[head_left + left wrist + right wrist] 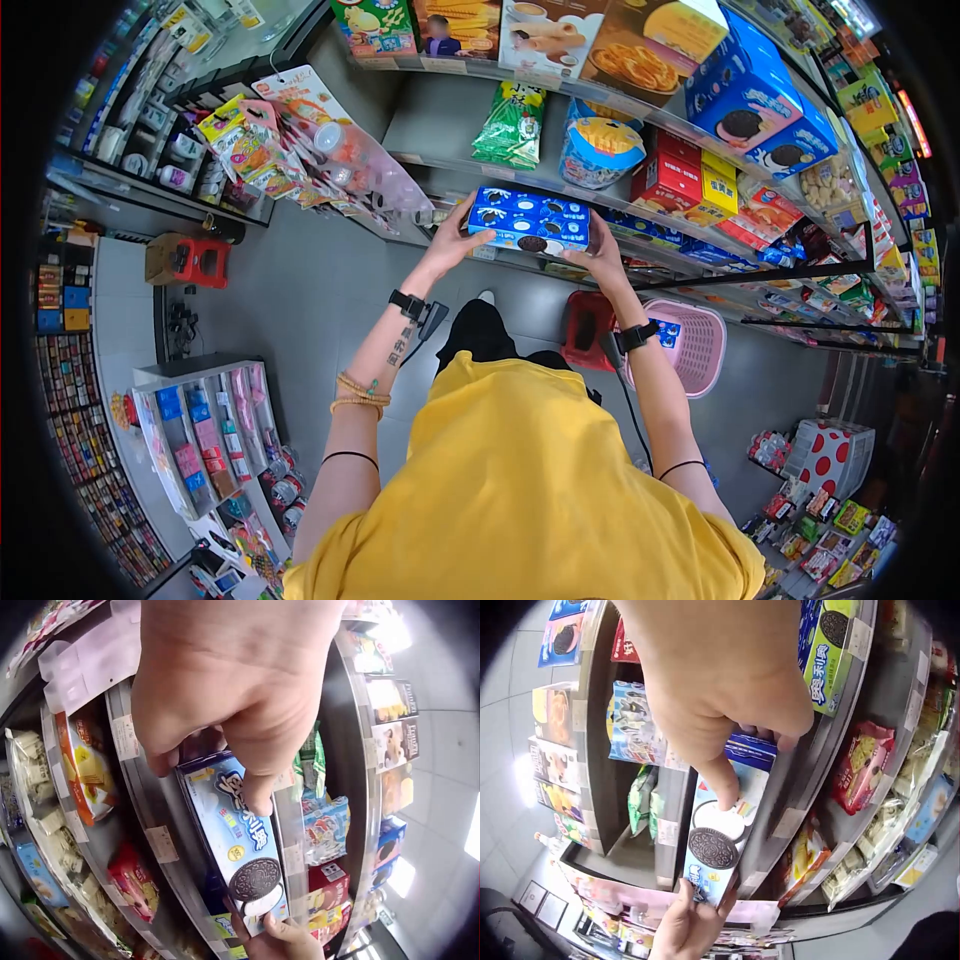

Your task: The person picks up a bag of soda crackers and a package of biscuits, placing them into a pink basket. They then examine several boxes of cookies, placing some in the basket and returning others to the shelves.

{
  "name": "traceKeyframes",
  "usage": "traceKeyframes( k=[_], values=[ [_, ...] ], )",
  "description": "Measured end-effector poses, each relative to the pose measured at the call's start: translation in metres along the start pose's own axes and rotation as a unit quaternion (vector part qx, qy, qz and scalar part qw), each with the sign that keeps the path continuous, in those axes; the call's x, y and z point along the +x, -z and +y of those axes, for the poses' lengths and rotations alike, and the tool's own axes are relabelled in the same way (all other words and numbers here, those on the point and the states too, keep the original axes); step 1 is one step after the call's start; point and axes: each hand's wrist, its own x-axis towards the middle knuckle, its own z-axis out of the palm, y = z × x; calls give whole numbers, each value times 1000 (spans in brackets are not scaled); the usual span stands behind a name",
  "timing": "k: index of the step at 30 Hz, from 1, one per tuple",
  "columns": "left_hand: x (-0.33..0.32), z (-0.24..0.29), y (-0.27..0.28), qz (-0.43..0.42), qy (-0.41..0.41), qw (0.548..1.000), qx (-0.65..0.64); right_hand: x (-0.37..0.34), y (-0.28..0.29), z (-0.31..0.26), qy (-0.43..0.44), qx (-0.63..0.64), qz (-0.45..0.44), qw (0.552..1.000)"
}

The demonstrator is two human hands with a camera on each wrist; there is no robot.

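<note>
A long blue box of Oreo cookies is held level in front of the shelves in the head view. My left hand grips its left end, thumb on the near face. At the opposite end my right hand grips it with the thumb in front and fingers behind. Both wrist views show the box's light blue face with a printed black cookie, the left hand large in one and the right hand large in the other. The fingers behind the box are partly hidden.
Snack shelves rise ahead, with a green bag, a blue snack bag and red boxes. A pink basket with a blue pack inside stands on the floor at right, beside a red stool. Hanging candy packs jut out at left.
</note>
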Motion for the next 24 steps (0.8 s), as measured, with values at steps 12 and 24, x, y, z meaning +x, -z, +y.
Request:
traceKeyframes(
  k=[12, 24],
  values=[
    [112, -52, 45, -58, -39, 981, 179, 77, 5, 32, 63, -176, 49, 981],
    [138, -40, 27, -68, -5, 974, 218, 114, 30, 75, 3, -491, 76, 868]
  ],
)
